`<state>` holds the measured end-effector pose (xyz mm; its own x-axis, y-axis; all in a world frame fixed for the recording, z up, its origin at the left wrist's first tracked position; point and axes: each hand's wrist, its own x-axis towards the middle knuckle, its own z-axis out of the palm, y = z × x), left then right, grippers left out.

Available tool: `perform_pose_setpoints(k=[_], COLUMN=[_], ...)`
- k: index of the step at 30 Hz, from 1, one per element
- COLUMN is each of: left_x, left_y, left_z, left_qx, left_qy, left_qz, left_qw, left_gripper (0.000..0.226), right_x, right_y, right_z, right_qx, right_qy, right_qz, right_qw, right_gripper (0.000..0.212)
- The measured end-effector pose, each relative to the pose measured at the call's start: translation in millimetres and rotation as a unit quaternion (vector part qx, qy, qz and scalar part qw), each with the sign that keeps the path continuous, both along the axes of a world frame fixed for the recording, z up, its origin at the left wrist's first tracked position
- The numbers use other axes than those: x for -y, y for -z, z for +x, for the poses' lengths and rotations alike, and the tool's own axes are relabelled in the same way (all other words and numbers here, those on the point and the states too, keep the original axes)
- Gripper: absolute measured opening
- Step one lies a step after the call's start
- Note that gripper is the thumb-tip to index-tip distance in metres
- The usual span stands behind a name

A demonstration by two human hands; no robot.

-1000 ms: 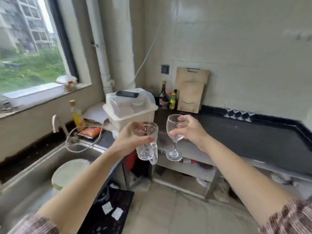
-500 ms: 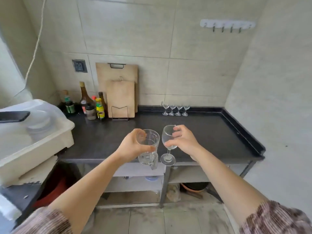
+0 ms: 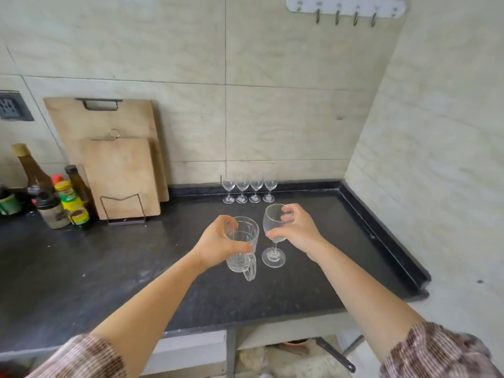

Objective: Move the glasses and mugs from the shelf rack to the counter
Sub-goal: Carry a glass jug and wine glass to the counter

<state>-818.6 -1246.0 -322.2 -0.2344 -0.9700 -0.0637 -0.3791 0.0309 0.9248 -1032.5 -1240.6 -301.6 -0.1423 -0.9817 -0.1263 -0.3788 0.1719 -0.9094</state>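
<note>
Mug [image 3: 242, 248]: clear glass, ribbed, upright, held in the left hand [image 3: 218, 245] over the middle of the counter [image 3: 109, 274]. Fingers wrap the upper body from the left side, thumb across the near face; the handle sticks out toward the camera, untouched. Cannot tell whether its base touches the counter or is just above it.

Wine glass [image 3: 274, 236]: just right of the mug, upright, bowl pinched in the right hand [image 3: 296, 231]. Fingers curl round the far side of the bowl near the rim, thumb low on the near side. Stem and foot hang free below the hand; contact between foot and counter unclear. Mug and glass near each other, narrow gap between them, not touching. Hands apart, each clamped on its own vessel.

Head view, rest of scene: four small stemmed glasses [image 3: 249, 187] in a row at the back edge of the counter, against the wall, well behind the hands. Two cutting boards [image 3: 120, 170] lean on the wall to the left, the front one in a wire stand. Bottles and jars [image 3: 54, 197] cluster at far left. Hook rail [image 3: 345, 8] high on the wall. Both forearms bare, patterned sleeves [image 3: 433, 353] at the frame's bottom.
</note>
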Motion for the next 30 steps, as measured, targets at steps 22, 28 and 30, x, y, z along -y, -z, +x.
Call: perform_pose_setpoints(k=[22, 28, 30], left_x=[274, 310, 316], left_y=[104, 115, 118], left_z=[-49, -29, -26], left_qx=[0.166, 0.169, 0.165], left_qy=[-0.074, -0.074, -0.072], left_qz=[0.105, 0.116, 0.121], left_qw=[0.978, 0.976, 0.976], left_gripper=[0.087, 0.096, 0.095], right_x=[275, 308, 318], right_y=[106, 116, 118], right_z=[-81, -90, -95], right_qx=[-0.022, -0.042, -0.048], right_qy=[-0.012, 0.041, 0.062], right_qz=[0.065, 0.064, 0.064], right_qw=[0.998, 0.996, 0.995], right_gripper=[0.070, 0.075, 0.076])
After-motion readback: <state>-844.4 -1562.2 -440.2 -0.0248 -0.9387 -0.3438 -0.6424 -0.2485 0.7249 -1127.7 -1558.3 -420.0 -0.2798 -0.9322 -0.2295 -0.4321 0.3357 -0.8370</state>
